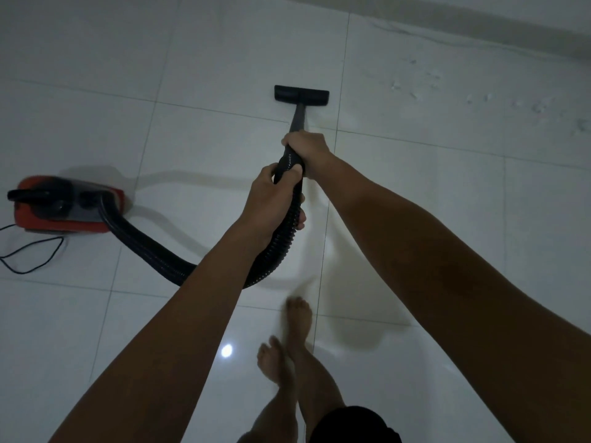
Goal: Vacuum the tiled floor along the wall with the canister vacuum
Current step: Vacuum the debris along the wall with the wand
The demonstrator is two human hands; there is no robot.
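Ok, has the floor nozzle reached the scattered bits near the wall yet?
No: the floor nozzle sits on clean tile, apart from the white debris scattered to its right beside the wall.

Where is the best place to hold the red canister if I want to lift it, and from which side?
Probably the black handle on top of the red canister, taken from above. The hose leaves the opposite end, so the handle end is free.
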